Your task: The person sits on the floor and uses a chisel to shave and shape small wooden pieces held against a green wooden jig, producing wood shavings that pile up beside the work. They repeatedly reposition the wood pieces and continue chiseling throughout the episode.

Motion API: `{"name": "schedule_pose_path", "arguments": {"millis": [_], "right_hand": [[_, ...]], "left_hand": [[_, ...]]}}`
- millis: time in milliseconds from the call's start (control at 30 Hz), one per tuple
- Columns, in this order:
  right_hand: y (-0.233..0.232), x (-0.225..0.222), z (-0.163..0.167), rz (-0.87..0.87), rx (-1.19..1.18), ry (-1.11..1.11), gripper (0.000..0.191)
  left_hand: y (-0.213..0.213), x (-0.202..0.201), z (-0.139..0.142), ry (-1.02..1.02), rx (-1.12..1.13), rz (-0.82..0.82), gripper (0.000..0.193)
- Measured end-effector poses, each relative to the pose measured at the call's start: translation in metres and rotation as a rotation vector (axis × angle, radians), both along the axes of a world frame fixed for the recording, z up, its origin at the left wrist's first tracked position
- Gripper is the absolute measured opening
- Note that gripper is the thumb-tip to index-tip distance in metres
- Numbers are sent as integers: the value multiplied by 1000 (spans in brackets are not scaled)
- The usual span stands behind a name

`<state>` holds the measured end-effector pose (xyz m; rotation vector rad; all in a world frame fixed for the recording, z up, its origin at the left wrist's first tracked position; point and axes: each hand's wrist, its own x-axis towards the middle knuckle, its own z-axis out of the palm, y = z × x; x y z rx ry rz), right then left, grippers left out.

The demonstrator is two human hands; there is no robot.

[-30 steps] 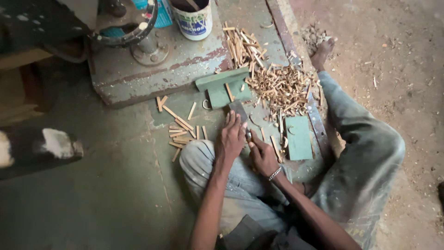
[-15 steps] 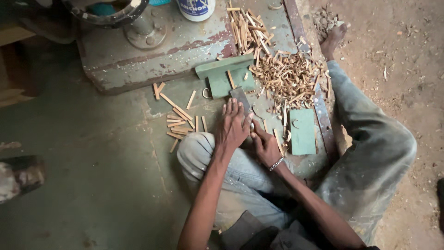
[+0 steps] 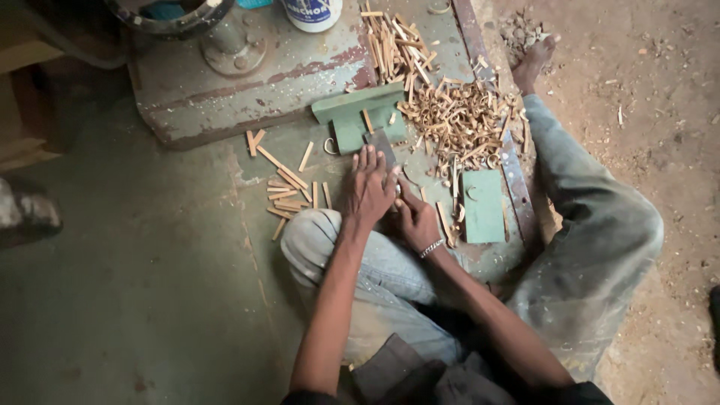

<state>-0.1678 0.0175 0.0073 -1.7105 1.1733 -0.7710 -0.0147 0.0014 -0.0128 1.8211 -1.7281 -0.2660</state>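
I sit on the floor with my knees bent. My left hand (image 3: 369, 187) lies palm down, fingers spread, on a grey metal blade tool (image 3: 381, 144) that points at a green wooden block (image 3: 352, 105). My right hand (image 3: 417, 222), with a bracelet at the wrist, sits just behind it. Its fingers are curled around something thin, which the left hand partly hides. A heap of curled wood shavings (image 3: 457, 120) lies right of the tool. Cut wooden sticks (image 3: 289, 191) lie scattered to the left of my knee.
A green board (image 3: 482, 204) and a long metal bar (image 3: 517, 187) lie to the right by my leg. More sticks (image 3: 394, 45), a white tub (image 3: 311, 11) and a round machine foot (image 3: 229, 45) stand on the grey metal base. My bare foot (image 3: 532, 64) rests on dirt.
The view has drifted so the scene sits higher and more to the left. Both hands have stayed together on the tool with only slight movement.
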Motion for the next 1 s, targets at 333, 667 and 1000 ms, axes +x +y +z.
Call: {"name": "schedule_pose_path", "arguments": {"millis": [333,667,1000], "right_hand": [[-7,21,38,-54,-55,-78,45],[-33,50,59,-92,-146,-66,35],[-12,-23,19,-209,565,-408,57]], "left_hand": [[-12,6,16,-106,38,-8,58],[-42,32,36,-46,17,42,52],[-29,36,15,530,-204,339,24]]}}
